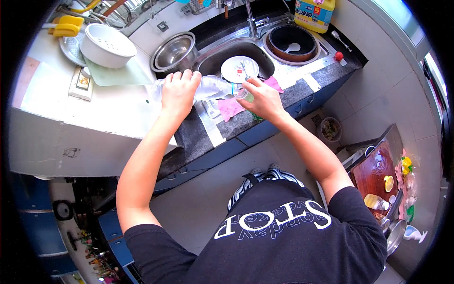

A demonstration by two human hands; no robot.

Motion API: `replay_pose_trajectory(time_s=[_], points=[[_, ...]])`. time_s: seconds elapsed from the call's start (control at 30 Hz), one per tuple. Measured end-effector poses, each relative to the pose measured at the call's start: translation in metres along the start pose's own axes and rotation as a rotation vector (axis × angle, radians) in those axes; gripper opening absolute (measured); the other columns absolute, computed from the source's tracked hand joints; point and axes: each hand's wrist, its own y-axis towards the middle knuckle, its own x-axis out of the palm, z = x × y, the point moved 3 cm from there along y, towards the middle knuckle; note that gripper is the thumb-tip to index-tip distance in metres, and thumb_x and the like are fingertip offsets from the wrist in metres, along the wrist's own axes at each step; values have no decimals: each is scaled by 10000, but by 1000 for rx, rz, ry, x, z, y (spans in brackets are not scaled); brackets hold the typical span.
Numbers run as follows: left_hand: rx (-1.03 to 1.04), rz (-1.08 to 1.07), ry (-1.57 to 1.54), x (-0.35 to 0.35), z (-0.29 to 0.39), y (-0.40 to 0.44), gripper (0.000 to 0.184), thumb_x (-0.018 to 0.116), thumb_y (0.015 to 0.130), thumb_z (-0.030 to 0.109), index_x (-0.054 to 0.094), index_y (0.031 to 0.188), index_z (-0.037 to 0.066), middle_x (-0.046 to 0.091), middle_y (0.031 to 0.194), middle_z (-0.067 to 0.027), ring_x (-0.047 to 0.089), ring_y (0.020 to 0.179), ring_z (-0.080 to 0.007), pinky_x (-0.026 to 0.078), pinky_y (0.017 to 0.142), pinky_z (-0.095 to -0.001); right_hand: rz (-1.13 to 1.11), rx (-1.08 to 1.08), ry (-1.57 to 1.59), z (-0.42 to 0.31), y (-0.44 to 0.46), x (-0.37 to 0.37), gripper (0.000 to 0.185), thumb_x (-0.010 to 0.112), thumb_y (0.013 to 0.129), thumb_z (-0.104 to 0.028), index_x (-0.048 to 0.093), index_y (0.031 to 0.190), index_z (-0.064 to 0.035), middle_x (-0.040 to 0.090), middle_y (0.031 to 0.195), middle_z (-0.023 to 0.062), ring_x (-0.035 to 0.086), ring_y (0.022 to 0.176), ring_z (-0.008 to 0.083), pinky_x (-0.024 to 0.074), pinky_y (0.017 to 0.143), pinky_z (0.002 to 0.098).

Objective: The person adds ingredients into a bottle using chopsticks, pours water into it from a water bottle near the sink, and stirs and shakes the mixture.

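Note:
My left hand is closed around a large clear plastic bottle, which lies nearly level above the counter's front edge. The bottle's neck, with a blue ring on it, points right toward my right hand. Curled fingers of that hand grip a small clear container with some green on it, right at the bottle's mouth. My fingers partly hide it, so its kind is unclear. Behind them a white plate with a red mark and a metal utensil sits in the sink. Pink cloths lie along the sink's front edge.
Metal bowls stand left of the sink, near a white basin. A dark pan with a white spoon sits on the right. A yellow jug stands behind. A wooden board holds a cut lemon.

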Motion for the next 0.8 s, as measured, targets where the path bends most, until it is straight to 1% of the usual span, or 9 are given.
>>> replay_pose_trajectory(time_s=[0.03,0.17,0.23,0.37,0.43,0.47,0.67,0.73,0.8], points=[[1,0,6,-1,0,1,555,707,549,14,536,1069,108,545,950,-67,566,934,-258,453,844,-381,34,-19,4,0,0,0,385,703,751,-316,594,1025,-68,587,1001,76,645,823,280,528,674,375],[13,13,10,-3,1,3,532,693,563,5,537,1062,106,547,945,-66,569,927,-257,455,835,-381,38,-25,8,0,0,0,387,703,751,-315,592,1027,-69,586,999,77,644,820,281,528,674,377],[46,86,77,-4,2,4,251,605,737,117,571,985,127,578,880,-47,586,839,-225,446,803,-374,48,-28,8,1,-1,0,385,703,751,-315,588,1024,-68,584,996,78,643,818,282,527,674,379],[48,86,89,-5,2,6,247,606,738,125,570,982,130,575,874,-45,584,835,-223,444,799,-375,44,-25,4,0,0,-1,382,702,752,-315,585,1020,-68,582,996,79,642,820,283,526,677,379],[30,30,41,-6,3,7,416,631,637,-6,554,1031,103,563,908,-66,580,896,-258,458,822,-378,-33,23,-4,0,0,-3,425,721,771,-314,622,1088,-49,605,1060,103,650,875,271,535,735,350],[30,30,41,-7,3,7,416,631,637,-6,554,1031,103,563,908,-66,580,896,-258,458,822,-378,-33,23,-3,0,0,-3,425,721,771,-314,622,1088,-49,605,1060,103,650,875,271,535,735,350],[40,42,45,-7,3,8,375,610,664,3,552,1021,101,565,905,-67,581,890,-259,460,813,-383,-19,25,11,1,-1,-2,422,729,759,-302,624,1080,-48,605,1052,100,650,869,274,534,733,353],[63,76,114,-6,3,9,254,607,746,130,554,994,141,562,873,-37,574,833,-217,437,792,-371,50,-26,10,2,-2,-1,374,698,758,-322,586,1012,-72,579,990,79,641,824,279,525,680,378],[66,77,112,-7,3,9,252,608,746,131,554,992,140,563,873,-37,575,835,-218,437,792,-372,15,2,12,0,-1,-3,397,713,758,-309,605,1046,-59,593,1017,89,646,846,277,530,706,366]])
